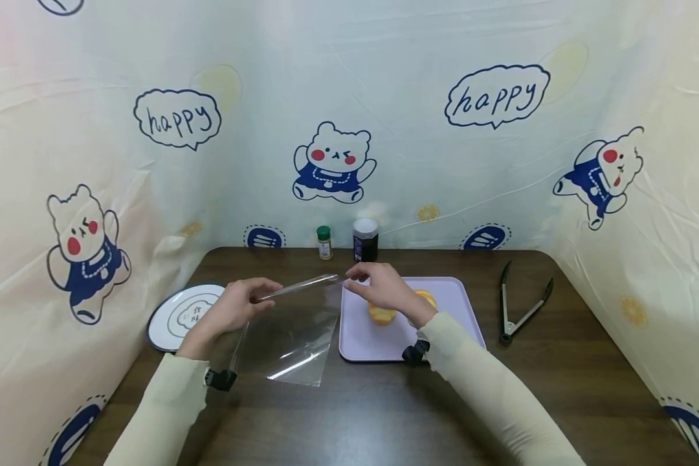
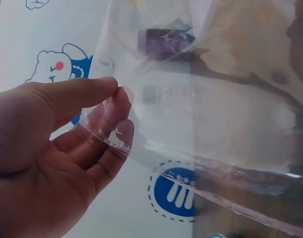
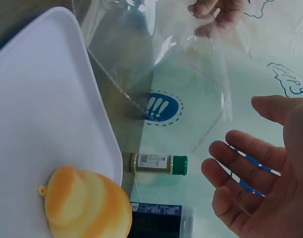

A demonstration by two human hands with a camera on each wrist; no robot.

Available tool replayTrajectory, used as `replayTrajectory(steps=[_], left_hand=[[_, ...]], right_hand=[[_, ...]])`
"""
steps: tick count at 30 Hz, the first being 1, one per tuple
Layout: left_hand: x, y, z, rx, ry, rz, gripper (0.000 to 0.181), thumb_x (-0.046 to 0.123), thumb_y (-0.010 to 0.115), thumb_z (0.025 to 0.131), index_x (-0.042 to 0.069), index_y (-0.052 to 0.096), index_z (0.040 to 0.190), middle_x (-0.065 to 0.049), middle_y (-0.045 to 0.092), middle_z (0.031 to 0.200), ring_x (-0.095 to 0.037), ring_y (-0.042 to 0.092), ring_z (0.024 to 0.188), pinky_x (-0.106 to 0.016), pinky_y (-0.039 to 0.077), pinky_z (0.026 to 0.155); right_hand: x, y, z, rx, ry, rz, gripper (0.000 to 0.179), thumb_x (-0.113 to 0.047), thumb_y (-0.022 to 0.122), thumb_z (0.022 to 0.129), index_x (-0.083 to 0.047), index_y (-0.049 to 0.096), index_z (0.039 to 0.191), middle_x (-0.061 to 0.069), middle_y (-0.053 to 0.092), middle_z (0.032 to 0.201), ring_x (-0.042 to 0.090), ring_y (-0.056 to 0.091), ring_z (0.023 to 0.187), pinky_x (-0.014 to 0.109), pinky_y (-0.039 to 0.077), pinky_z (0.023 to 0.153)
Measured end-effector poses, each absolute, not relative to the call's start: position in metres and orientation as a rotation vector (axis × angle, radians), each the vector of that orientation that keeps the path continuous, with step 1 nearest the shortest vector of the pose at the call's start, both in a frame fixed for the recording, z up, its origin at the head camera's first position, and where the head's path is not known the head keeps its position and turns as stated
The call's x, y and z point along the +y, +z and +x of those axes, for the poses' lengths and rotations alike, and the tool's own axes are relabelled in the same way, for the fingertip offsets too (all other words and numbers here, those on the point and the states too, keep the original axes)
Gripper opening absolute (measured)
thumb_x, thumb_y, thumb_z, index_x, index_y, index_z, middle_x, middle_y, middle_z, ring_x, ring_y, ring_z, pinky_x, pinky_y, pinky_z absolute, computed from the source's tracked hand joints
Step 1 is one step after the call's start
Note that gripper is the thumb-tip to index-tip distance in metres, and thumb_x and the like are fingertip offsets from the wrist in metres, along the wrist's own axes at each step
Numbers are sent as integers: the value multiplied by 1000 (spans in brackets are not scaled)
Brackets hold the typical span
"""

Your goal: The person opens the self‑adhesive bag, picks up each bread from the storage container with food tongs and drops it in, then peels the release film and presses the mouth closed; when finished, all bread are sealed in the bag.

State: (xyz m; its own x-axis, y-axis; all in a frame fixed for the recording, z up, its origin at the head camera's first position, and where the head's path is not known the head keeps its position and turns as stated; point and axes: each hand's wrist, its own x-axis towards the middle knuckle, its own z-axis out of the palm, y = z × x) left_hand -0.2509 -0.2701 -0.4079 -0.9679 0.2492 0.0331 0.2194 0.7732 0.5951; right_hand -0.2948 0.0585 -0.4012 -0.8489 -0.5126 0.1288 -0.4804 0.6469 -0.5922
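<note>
Backdrop: printed cloth (image 1: 256,39) behind a dark wooden table (image 1: 355,427).
Clear bag (image 1: 299,336): held up over the table, left of the lilac tray (image 1: 354,346); nothing shows inside.
Left hand (image 1: 239,304): pinches the bag's edge between thumb and fingers.
Right hand (image 1: 384,286): near the bag's corner, fingers spread, gripping nothing.
Yellow-orange buns (image 1: 381,316): on the tray, outside the bag.
Progress: seemingly early; the bag is in hand, the rest looks undone, though glare hides whether its mouth is parted.
</note>
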Motion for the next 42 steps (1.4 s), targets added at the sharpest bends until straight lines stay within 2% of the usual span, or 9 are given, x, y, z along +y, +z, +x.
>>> replayTrajectory(steps=[8, 13, 17, 21, 26, 31, 35, 39, 42], left_hand=[[-262, -401, -247, 2947, 1015, 525, 34, 10, 70, 92, 19, 67, 125, -8, 69, 126, -24, 69, 102, -41, 60, 86], [-259, -398, -246, 2942, 1037, 527, 43, 13, 72, 91, 22, 62, 132, -7, 66, 128, -20, 70, 98, -38, 60, 81], [-256, -395, -248, 2919, 1042, 423, 63, 30, 75, 90, 27, 49, 147, -10, 67, 123, -19, 67, 92, -31, 56, 73], [-252, -392, -251, 2880, 1104, 364, 72, 48, 68, 92, 25, 38, 154, -11, 70, 115, -22, 66, 92, -30, 51, 73], [-245, -390, -254, 2848, 1222, 397, 61, 51, 59, 97, 22, 47, 148, -5, 72, 107, -23, 66, 88, -32, 50, 72], [-240, -385, -253, 2844, 1286, 401, 38, 47, 60, 97, 25, 64, 128, -1, 72, 104, -23, 64, 88, -35, 54, 74], [-237, -383, -252, 2841, 1292, 399, 27, 42, 61, 98, 23, 71, 115, -1, 71, 101, -26, 62, 87, -33, 56, 72], [-235, -382, -251, 2846, 1282, 410, 27, 40, 63, 98, 21, 72, 114, -5, 71, 102, -25, 59, 86, -31, 54, 70], [-233, -382, -251, 2848, 1272, 418, 28, 42, 63, 97, 23, 72, 115, -3, 72, 105, -24, 59, 87, -31, 54, 71]], right_hand=[[52, -396, -293, 2806, -996, -890, 24, -36, 60, 99, -19, 73, 111, -4, 72, 101, 12, 64, 96, 30, 54, 83], [51, -396, -294, 2840, -1007, -866, 13, -30, 64, 98, -20, 72, 98, -5, 70, 92, 10, 61, 88, 28, 53, 79], [54, -393, -293, 2862, -1034, -839, 10, -29, 65, 98, -22, 70, 94, -6, 68, 89, 10, 61, 86, 29, 53, 80], [56, -389, -291, 2860, -1046, -825, 10, -28, 64, 98, -22, 70, 95, -6, 67, 88, 11, 61, 85, 29, 53, 78], [61, -384, -288, 2843, -1067, -834, 9, -29, 64, 98, -21, 69, 97, -5, 67, 89, 11, 60, 85, 27, 52, 77], [63, -382, -287, 2845, -1067, -839, 10, -30, 64, 98, -21, 69, 99, -5, 67, 90, 13, 60, 86, 27, 54, 78], [65, -382, -287, 2845, -1060, -829, 11, -30, 64, 98, -21, 69, 100, -5, 68, 91, 12, 61, 88, 28, 54, 79], [67, -381, -286, 2848, -1062, -813, 11, -30, 63, 99, -21, 70, 100, -5, 68, 91, 12, 62, 89, 29, 54, 79], [68, -381, -286, 2855, -1065, -809, 11, -29, 63, 99, -21, 70, 100, -5, 68, 91, 13, 62, 89, 30, 54, 79]])
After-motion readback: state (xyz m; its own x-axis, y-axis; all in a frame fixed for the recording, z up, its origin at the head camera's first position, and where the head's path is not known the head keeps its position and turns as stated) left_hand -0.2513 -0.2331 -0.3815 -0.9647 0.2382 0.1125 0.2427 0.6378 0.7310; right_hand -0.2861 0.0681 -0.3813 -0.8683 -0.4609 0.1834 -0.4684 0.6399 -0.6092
